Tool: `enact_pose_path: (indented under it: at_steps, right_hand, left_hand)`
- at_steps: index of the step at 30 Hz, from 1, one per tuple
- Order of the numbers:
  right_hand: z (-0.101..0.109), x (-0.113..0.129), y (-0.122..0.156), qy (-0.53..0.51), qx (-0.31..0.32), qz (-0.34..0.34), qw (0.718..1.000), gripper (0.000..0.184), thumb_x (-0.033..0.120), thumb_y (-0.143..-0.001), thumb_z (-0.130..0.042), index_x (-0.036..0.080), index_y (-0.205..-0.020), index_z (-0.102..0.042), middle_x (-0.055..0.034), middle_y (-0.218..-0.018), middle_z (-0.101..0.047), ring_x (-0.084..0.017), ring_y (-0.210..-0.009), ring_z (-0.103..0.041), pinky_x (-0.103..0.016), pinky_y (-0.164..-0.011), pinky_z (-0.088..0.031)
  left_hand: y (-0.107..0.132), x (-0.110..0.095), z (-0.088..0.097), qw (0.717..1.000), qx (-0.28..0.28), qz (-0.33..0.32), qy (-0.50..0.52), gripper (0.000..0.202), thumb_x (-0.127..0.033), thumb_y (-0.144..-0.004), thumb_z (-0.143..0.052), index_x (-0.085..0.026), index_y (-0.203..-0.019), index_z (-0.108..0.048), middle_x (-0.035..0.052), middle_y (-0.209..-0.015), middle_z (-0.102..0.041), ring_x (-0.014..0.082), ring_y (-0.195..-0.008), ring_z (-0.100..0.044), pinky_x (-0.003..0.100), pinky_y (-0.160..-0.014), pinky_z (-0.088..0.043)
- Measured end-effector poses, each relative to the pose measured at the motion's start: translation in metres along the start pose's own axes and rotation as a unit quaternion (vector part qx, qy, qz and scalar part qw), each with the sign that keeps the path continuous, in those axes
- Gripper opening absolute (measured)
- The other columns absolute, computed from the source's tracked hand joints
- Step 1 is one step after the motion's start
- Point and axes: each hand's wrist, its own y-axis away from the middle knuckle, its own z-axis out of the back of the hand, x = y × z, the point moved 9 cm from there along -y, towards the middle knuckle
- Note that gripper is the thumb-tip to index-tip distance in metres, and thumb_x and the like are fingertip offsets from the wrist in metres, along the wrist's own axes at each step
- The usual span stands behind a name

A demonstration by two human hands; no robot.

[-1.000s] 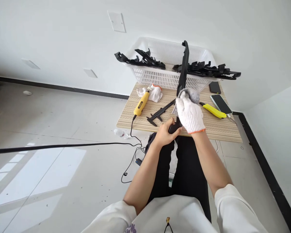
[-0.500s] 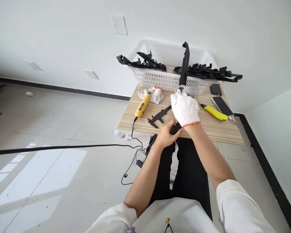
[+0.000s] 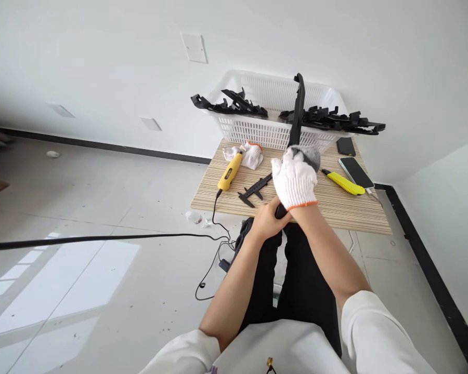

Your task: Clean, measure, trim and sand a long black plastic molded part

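A long black plastic strip (image 3: 297, 111) stands nearly upright over the table's near edge. My bare left hand (image 3: 267, 221) is closed round its lower end. My right hand (image 3: 296, 179), in a white knit glove with an orange cuff, is closed round the strip's middle, with something grey bunched at the fingers. Beside my hands on the table lie a black caliper (image 3: 255, 188) to the left and a yellow utility knife (image 3: 343, 182) to the right.
A white mesh basket (image 3: 273, 132) at the table's far edge holds several black plastic parts (image 3: 331, 118). On the wooden table (image 3: 359, 213) lie a yellow corded tool (image 3: 229, 172), a spare white glove (image 3: 251, 155) and two phones (image 3: 355, 169). A black cable (image 3: 101, 238) crosses the floor.
My gloved right hand slid slightly up the strip and toward the left. The left hand kept its hold on the lower end. The view shifted a little.
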Motion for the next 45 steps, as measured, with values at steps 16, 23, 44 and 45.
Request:
enact_pose_path:
  at_steps: [16,23,44,45]
  right_hand:
    - [0.011,-0.002,-0.009,-0.027,0.012,0.045,0.999,0.057,0.047,-0.101,-0.034,0.011,-0.138,-0.057,-0.0226,-0.116,-0.068,-0.032,-0.092,-0.069,-0.039,-0.072,-0.05]
    - [0.009,-0.004,-0.02,-0.04,0.045,0.048,0.997,0.059,0.049,-0.101,-0.03,0.008,-0.113,-0.071,-0.022,-0.103,-0.072,-0.033,-0.095,-0.069,-0.04,-0.076,-0.051]
    - [0.006,-0.01,-0.017,-0.067,0.065,0.072,0.993,0.056,0.049,-0.101,-0.034,0.013,-0.132,-0.062,-0.0217,-0.126,-0.066,-0.032,-0.104,-0.067,-0.041,-0.084,-0.051]
    - [0.006,-0.01,-0.016,-0.058,0.06,0.065,0.994,0.058,0.05,-0.101,-0.035,0.012,-0.137,-0.058,-0.023,-0.13,-0.063,-0.033,-0.104,-0.067,-0.042,-0.083,-0.051]
  left_hand:
    - [-0.001,-0.001,0.003,1.0,-0.02,0.015,-0.007,0.026,-0.043,-0.085,-0.063,-0.023,-0.08,-0.047,-0.0037,-0.066,-0.053,0.0152,-0.061,-0.053,0.028,-0.059,-0.036]
    - [-0.001,-0.001,0.003,0.999,-0.026,0.02,-0.02,0.032,-0.045,-0.085,-0.062,-0.023,-0.078,-0.041,-0.0052,-0.065,-0.048,0.0134,-0.058,-0.048,0.027,-0.058,-0.031]
    - [0.002,-0.004,-0.001,0.997,-0.025,0.036,-0.062,0.029,-0.043,-0.085,-0.063,-0.024,-0.08,-0.042,-0.004,-0.065,-0.052,0.0173,-0.058,-0.055,0.028,-0.056,-0.03]
    - [0.002,-0.004,-0.002,0.997,-0.021,0.036,-0.061,0.027,-0.043,-0.085,-0.063,-0.024,-0.08,-0.043,-0.0038,-0.066,-0.053,0.0178,-0.059,-0.056,0.028,-0.057,-0.031]
